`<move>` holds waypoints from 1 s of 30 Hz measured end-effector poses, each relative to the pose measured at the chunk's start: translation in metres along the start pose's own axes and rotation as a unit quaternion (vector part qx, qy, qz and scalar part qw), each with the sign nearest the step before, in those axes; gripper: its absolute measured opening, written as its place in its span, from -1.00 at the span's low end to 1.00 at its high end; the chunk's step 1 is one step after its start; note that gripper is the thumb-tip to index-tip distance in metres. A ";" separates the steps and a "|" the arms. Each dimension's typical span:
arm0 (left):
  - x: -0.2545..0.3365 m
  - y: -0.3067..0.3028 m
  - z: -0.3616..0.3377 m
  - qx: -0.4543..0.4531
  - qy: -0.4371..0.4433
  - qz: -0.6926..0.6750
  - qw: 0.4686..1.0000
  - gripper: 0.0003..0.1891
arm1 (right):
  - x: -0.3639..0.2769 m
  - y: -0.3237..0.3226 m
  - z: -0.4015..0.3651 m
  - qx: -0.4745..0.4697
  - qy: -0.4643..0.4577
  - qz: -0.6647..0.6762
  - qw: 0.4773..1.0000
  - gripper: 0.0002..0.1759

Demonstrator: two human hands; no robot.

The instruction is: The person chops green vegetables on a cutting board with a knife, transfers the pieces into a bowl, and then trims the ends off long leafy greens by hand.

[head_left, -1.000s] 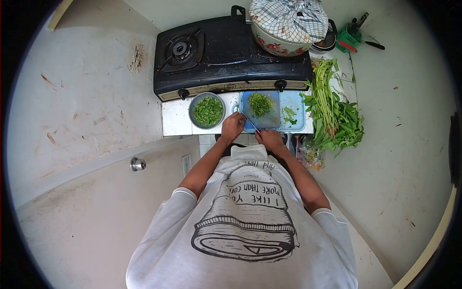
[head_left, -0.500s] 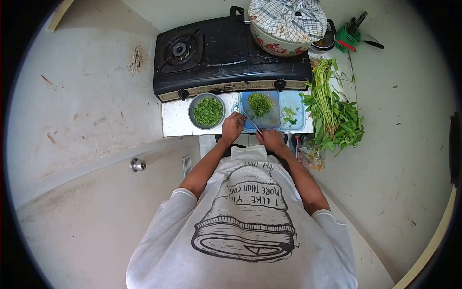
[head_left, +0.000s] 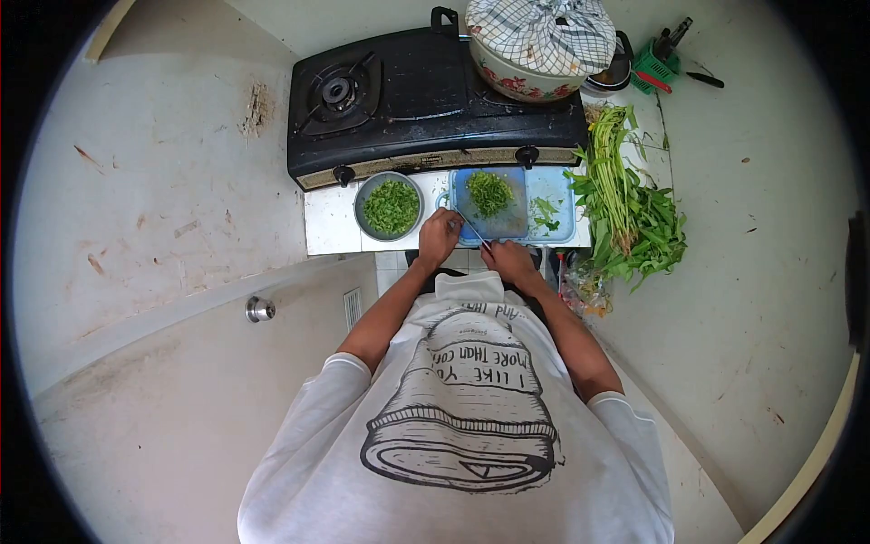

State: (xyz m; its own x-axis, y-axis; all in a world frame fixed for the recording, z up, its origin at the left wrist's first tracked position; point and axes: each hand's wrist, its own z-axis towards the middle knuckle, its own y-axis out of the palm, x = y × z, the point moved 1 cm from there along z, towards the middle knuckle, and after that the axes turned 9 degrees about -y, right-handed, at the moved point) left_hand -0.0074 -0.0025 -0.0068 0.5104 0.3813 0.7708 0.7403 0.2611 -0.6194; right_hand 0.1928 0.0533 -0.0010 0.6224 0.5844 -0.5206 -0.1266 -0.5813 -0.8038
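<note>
My right hand [head_left: 511, 261] is wrapped round the handle of a knife [head_left: 475, 230], whose blade points up and left over the blue cutting board [head_left: 515, 227]. At the blade's tip, near the board's left edge, my left hand [head_left: 439, 238] has its fingers pressed together; whatever they hold is too small to make out. A pile of chopped greens [head_left: 489, 193] lies on the board. The board rests on a light blue tray [head_left: 564, 199], where a few loose leaves [head_left: 545, 215] lie. Left of my left hand stands a grey bowl [head_left: 360, 218] full of chopped greens.
Behind the board is a black gas stove [head_left: 426, 95] with a floral pot [head_left: 521, 86] wrapped in checked cloth. Long-stemmed leafy greens [head_left: 621, 195] lie on the right. A green basket [head_left: 654, 65] with utensils stands at the back right, beside a dark knife [head_left: 705, 81].
The view has shifted very slightly. Both hands and the knife keep nearly the same position over the board.
</note>
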 end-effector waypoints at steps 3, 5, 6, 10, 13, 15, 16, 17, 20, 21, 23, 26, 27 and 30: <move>-0.001 0.001 0.001 -0.003 0.010 0.012 1.000 -0.93 | 0.003 0.004 0.005 0.005 -0.005 -0.005 1.000 -0.47; 0.000 0.000 0.000 0.004 0.008 0.016 1.000 -0.93 | 0.002 0.006 0.007 0.013 -0.007 -0.007 1.000 -0.46; 0.000 0.000 -0.001 0.007 0.008 0.019 1.000 -0.92 | 0.002 0.005 0.006 0.019 -0.005 -0.008 1.000 -0.46; 0.001 -0.001 -0.001 0.003 0.008 -0.004 1.000 -0.92 | 0.004 0.001 -0.001 0.022 0.007 0.003 1.000 -0.45; 0.005 -0.001 -0.002 0.009 0.000 -0.017 1.000 -0.92 | 0.005 -0.004 -0.004 0.012 0.015 -0.005 1.000 -0.44; 0.006 -0.001 -0.002 0.010 -0.005 -0.011 1.000 -0.93 | 0.003 -0.005 -0.005 0.019 0.001 -0.003 1.000 -0.43; 0.006 -0.001 -0.002 0.012 -0.003 -0.016 1.000 -0.93 | 0.002 -0.006 -0.005 0.023 -0.005 -0.001 1.000 -0.43; 0.006 -0.001 -0.002 0.015 -0.002 -0.021 1.000 -0.93 | 0.001 -0.006 -0.005 0.019 -0.007 0.003 1.000 -0.42; 0.001 0.000 0.000 0.017 0.014 -0.005 1.000 -0.94 | -0.003 -0.005 -0.005 0.010 -0.011 0.011 1.000 -0.41; 0.002 -0.002 0.000 0.017 0.022 0.006 1.000 -0.94 | -0.004 -0.005 -0.005 0.009 -0.012 0.011 1.000 -0.41; 0.003 -0.004 -0.001 0.014 0.026 0.026 0.999 -0.95 | -0.005 -0.004 -0.005 0.008 -0.013 0.013 1.000 -0.41; 0.006 -0.007 -0.002 0.004 0.030 0.044 0.999 -0.95 | -0.003 0.001 -0.005 0.000 -0.009 0.015 1.000 -0.41; 0.006 -0.007 -0.001 0.000 0.031 0.047 0.998 -0.95 | -0.004 -0.001 -0.005 -0.007 -0.002 0.013 1.000 -0.41; 0.004 -0.007 -0.002 0.000 0.048 0.056 0.997 -0.95 | -0.004 0.001 -0.001 -0.006 0.004 0.000 1.000 -0.42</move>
State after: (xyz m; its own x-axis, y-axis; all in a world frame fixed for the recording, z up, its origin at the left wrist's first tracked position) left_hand -0.0101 -0.0045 0.0009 0.6285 0.3217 0.7081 0.6772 0.2215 -0.7017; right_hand 0.1907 0.0494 0.0004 0.6283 0.5806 -0.5178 -0.1175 -0.5872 -0.8009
